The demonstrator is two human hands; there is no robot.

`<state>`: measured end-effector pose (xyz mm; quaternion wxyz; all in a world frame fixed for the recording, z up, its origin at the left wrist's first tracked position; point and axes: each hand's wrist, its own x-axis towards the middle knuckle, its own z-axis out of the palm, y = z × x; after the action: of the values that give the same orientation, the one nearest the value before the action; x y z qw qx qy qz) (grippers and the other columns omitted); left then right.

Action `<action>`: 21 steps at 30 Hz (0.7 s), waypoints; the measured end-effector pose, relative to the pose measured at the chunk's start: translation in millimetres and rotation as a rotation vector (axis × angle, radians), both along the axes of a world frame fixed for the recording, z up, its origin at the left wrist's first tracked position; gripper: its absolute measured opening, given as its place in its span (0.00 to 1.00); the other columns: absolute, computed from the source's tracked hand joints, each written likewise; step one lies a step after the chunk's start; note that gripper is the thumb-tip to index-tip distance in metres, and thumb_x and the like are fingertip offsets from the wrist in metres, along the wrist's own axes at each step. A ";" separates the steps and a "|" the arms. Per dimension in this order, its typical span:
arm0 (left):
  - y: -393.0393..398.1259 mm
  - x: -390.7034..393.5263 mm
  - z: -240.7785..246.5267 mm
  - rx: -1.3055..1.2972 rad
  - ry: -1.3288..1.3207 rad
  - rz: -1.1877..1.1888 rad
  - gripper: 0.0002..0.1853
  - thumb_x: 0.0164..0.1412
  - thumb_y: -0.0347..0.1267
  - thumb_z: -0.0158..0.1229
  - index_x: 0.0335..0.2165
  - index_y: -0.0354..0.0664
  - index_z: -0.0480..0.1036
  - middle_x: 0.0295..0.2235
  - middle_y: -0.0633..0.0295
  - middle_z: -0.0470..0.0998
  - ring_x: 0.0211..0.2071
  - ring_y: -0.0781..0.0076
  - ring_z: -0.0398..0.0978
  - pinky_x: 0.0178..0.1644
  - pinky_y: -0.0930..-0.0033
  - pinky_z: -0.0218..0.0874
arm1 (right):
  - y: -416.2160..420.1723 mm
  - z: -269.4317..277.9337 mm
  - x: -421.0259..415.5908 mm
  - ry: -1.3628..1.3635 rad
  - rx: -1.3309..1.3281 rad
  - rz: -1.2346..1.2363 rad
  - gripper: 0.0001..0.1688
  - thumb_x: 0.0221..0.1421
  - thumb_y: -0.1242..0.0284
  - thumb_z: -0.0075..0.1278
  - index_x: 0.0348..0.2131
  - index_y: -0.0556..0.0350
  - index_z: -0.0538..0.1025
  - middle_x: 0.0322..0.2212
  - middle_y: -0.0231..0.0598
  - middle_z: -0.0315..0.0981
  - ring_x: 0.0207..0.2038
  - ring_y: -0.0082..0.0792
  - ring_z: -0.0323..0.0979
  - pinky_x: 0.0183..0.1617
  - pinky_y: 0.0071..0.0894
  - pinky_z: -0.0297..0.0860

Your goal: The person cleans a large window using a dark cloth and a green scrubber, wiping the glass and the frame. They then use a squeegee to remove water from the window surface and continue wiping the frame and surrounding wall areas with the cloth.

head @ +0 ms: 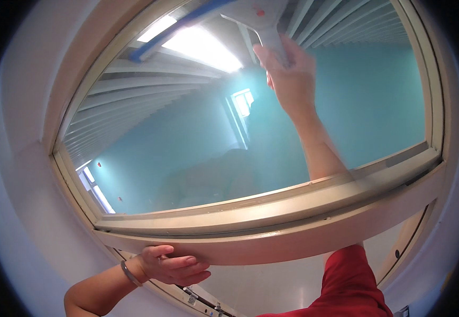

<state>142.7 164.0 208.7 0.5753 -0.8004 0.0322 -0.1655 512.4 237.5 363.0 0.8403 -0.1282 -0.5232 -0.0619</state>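
My right hand (293, 75) is raised behind the glass pane, its arm passing under the wooden crossbar. Its fingers are closed round the handle of a grey squeegee-like window tool (263, 20) with a long blue edge strip, which lies near the top of the pane. The tool's upper part runs out of view. My left hand (178, 267), with a bangle at the wrist, rests by the lower left of the crossbar (277, 245), thumb and fingers against its edge. Whether it grips the bar is hard to tell. The glass pane (197, 158) shows reflections.
A cream frame (433, 99) surrounds the pane, with white wall (19, 178) at the left. Beyond the glass are a turquoise wall (364, 103) and a slatted ceiling (134, 93) with bright lights. A metal latch (190, 295) sits on the frame below my left hand.
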 end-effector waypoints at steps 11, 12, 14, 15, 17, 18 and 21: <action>-2.2 -12.2 -3.1 0.001 0.015 0.010 0.16 0.58 0.53 0.44 0.44 0.74 0.70 0.49 0.91 0.70 0.56 0.85 0.59 0.62 0.62 0.45 | 37.4 -239.5 -7.0 -0.023 -0.194 -0.111 0.13 0.54 0.70 0.55 0.38 0.58 0.76 0.19 0.31 0.71 0.17 0.20 0.66 0.20 0.26 0.64; -1.5 -8.5 0.6 0.010 0.014 -0.022 0.16 0.58 0.53 0.45 0.44 0.74 0.70 0.49 0.91 0.70 0.56 0.84 0.58 0.62 0.62 0.45 | 38.6 -245.1 7.4 -0.013 -0.269 -0.110 0.13 0.54 0.70 0.54 0.38 0.58 0.76 0.20 0.31 0.71 0.17 0.20 0.66 0.19 0.26 0.64; 5.7 -7.3 0.4 0.005 0.064 -0.038 0.13 0.55 0.52 0.50 0.38 0.69 0.71 0.46 0.81 0.72 0.56 0.75 0.58 0.64 0.51 0.40 | 58.8 -274.0 14.5 0.014 -0.457 -0.046 0.12 0.55 0.69 0.53 0.37 0.58 0.75 0.20 0.32 0.71 0.17 0.21 0.66 0.19 0.26 0.64; 8.2 -5.9 -2.2 -0.007 0.063 -0.044 0.13 0.57 0.53 0.49 0.38 0.68 0.71 0.47 0.81 0.71 0.57 0.74 0.58 0.64 0.51 0.40 | 69.6 -291.4 16.5 0.029 -0.557 -0.004 0.12 0.56 0.69 0.53 0.37 0.58 0.75 0.20 0.32 0.71 0.17 0.21 0.66 0.19 0.26 0.64; 8.5 -8.1 -2.2 0.012 0.068 -0.038 0.16 0.59 0.53 0.46 0.41 0.66 0.71 0.49 0.80 0.71 0.59 0.73 0.56 0.64 0.50 0.39 | 82.9 -312.8 12.8 0.037 -0.745 0.059 0.11 0.56 0.69 0.51 0.37 0.58 0.74 0.20 0.32 0.71 0.17 0.21 0.66 0.19 0.27 0.64; 5.6 -9.6 -0.6 0.013 0.062 -0.039 0.17 0.60 0.53 0.45 0.43 0.65 0.71 0.50 0.78 0.70 0.60 0.72 0.55 0.65 0.50 0.39 | 79.2 -332.6 -1.1 0.049 -0.840 0.093 0.11 0.57 0.69 0.51 0.36 0.58 0.74 0.20 0.32 0.71 0.17 0.21 0.67 0.19 0.27 0.64; 12.3 -7.8 -3.4 -0.009 0.027 -0.113 0.21 0.62 0.51 0.42 0.49 0.61 0.70 0.58 0.74 0.64 0.62 0.72 0.54 0.65 0.51 0.41 | 56.6 -395.7 -23.3 0.087 -1.132 0.136 0.11 0.58 0.68 0.49 0.36 0.58 0.73 0.20 0.33 0.71 0.17 0.22 0.67 0.19 0.27 0.65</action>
<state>134.9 176.3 205.3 0.5612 -0.8019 0.0842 -0.1869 489.0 294.1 -32.8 0.6635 -0.5267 -0.4469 0.2873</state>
